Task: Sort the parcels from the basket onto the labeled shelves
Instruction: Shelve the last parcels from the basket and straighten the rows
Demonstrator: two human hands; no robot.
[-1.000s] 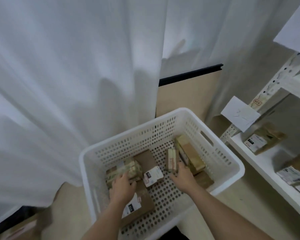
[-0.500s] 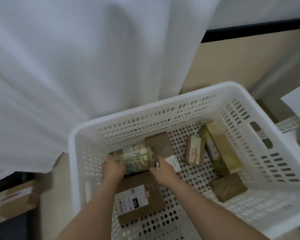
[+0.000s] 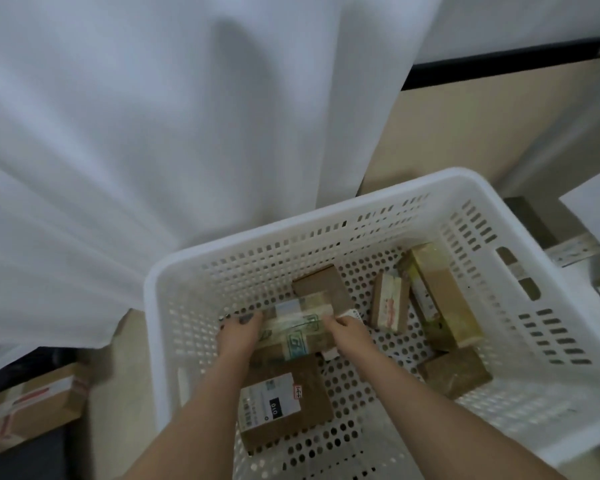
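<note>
Head view: both forearms reach down into the white perforated basket [image 3: 326, 216]; the left hand [image 3: 238, 336] and right hand [image 3: 349, 336] curl their fingers round opposite ends of a green-taped parcel [image 3: 297, 332], gripped between them; it sits above a labeled brown box [image 3: 284, 403], other parcels lying just right.

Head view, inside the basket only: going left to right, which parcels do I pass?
The taped parcel held between both hands → small upright parcel → long yellowish parcel by the right wall. I left out the labelled flat parcel, the brown one behind, and the dark one near right, since they overlap these.
</note>
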